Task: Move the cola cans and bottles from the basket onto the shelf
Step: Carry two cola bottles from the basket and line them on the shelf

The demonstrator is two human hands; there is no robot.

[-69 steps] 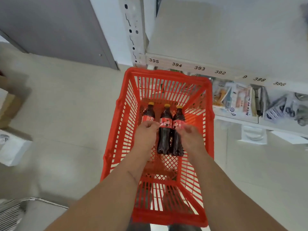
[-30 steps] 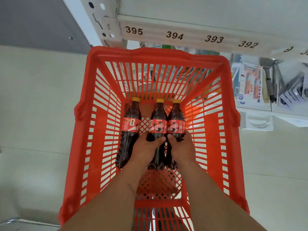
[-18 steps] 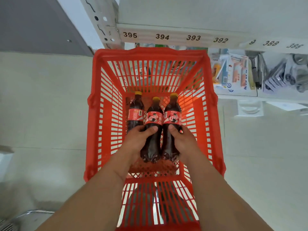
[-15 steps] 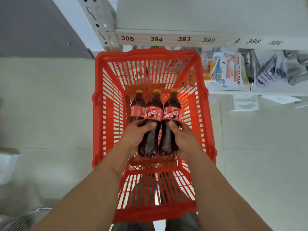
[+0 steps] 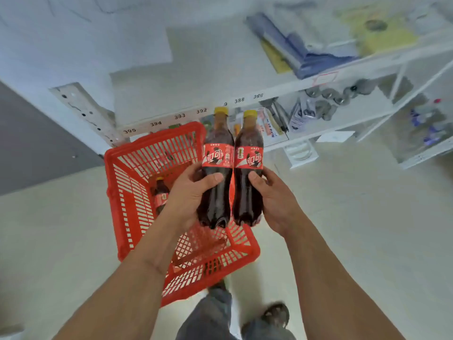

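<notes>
Two cola bottles with yellow caps and red labels are held side by side in the air above the red basket (image 5: 127,192). My left hand (image 5: 188,195) grips the left cola bottle (image 5: 217,168) around its lower body. My right hand (image 5: 274,200) grips the right cola bottle (image 5: 248,168) the same way. A third cola bottle (image 5: 160,195) lies inside the basket against its left wall, partly hidden by my left hand. The white shelf (image 5: 196,77) with numbered tags along its edge stands behind the basket.
The basket sits on a pale tiled floor (image 5: 355,217). The lower shelf level (image 5: 343,123) holds packaged goods and tools. An upper level carries blue and yellow packs (image 5: 306,52). A perforated white upright (image 5: 85,111) stands at the shelf's left end. My legs and a shoe (image 5: 274,315) show below.
Both hands have lifted the two bottles up out of the basket. The view has tilted up toward the shelf. One bottle stays in the basket.
</notes>
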